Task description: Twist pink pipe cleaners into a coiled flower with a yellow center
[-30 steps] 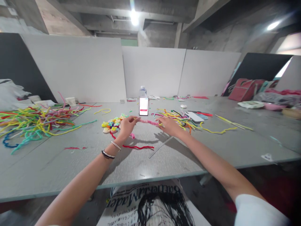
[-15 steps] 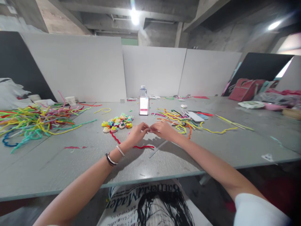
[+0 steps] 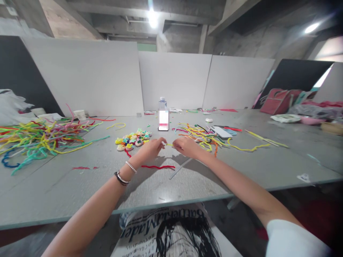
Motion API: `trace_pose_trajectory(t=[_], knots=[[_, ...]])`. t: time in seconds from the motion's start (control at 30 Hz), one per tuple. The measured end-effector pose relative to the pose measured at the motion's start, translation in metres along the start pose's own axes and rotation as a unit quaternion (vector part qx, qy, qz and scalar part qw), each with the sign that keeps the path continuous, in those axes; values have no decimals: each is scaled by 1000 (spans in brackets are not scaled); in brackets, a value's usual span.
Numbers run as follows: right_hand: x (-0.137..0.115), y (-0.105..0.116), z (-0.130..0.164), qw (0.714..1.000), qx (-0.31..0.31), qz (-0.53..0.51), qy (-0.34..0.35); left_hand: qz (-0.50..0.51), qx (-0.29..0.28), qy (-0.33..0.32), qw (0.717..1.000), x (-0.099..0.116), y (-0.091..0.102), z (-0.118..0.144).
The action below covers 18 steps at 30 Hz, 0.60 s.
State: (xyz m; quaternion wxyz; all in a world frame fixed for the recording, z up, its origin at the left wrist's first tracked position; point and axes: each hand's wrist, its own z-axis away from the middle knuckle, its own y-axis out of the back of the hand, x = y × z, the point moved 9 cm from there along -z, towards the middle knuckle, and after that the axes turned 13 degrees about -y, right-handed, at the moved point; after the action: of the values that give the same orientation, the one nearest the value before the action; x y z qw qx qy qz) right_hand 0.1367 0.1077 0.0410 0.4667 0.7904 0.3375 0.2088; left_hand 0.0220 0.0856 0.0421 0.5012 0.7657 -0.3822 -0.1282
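Two bare hands meet over a grey table [image 3: 187,185], seen from the wearer's head. The left hand [image 3: 151,149] and the right hand [image 3: 186,146] are close together, fingertips pinched on the two ends of a short yellow pipe cleaner [image 3: 169,144] stretched between them, just above the tabletop near its middle. The left wrist wears two bracelets [image 3: 123,174] — one dark, one silver.

Just behind the left hand lies a cluster of small multicoloured fuzzy flowers [image 3: 133,139]. A red pipe cleaner [image 3: 158,166] lies on the table below the hands, beside a thin grey stick [image 3: 180,169]. Behind the right hand is a tangle of mixed pipe cleaners [image 3: 199,135], and far to the left a much larger heap [image 3: 40,137] of yellow, green, red and blue ones.

A phone [image 3: 163,120] stands upright beyond the hands, its screen blurred, with a clear bottle [image 3: 162,102] behind it. White panels [image 3: 174,80] wall the back of the table; a red bag [image 3: 277,101] sits at the far right.

The person's shirt [image 3: 171,228] carries upside-down black lettering — too distorted to read with certainty.
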Motion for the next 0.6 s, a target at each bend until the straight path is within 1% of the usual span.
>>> trace_pose_trajectory(t=[0.07, 0.13, 0.2, 0.27, 0.37, 0.47, 0.53, 0.6], knots=[[6, 0, 0, 1000, 9, 8, -12, -66, -66, -19, 995, -6, -1, 4], [13, -2, 0, 1000, 9, 13, -26, -89, -129, -23, 987, -16, -5, 12], [19, -7, 0, 999, -1, 15, -37, -96, -179, -10, 979, -29, -8, 22], [23, -11, 0, 999, -11, 15, -45, -102, -212, 8, 972, -40, -12, 29], [25, -14, 1, 998, -17, 15, -51, -105, -212, 15, 972, -44, -13, 31], [23, -12, 2, 999, -15, 13, -48, -113, -196, 17, 974, -38, -16, 25], [19, -10, 2, 999, -10, 9, -38, -129, -174, 10, 976, -30, -16, 19], [11, -8, 3, 1000, -9, 1, -16, -147, -131, 10, 980, -20, -13, 12]])
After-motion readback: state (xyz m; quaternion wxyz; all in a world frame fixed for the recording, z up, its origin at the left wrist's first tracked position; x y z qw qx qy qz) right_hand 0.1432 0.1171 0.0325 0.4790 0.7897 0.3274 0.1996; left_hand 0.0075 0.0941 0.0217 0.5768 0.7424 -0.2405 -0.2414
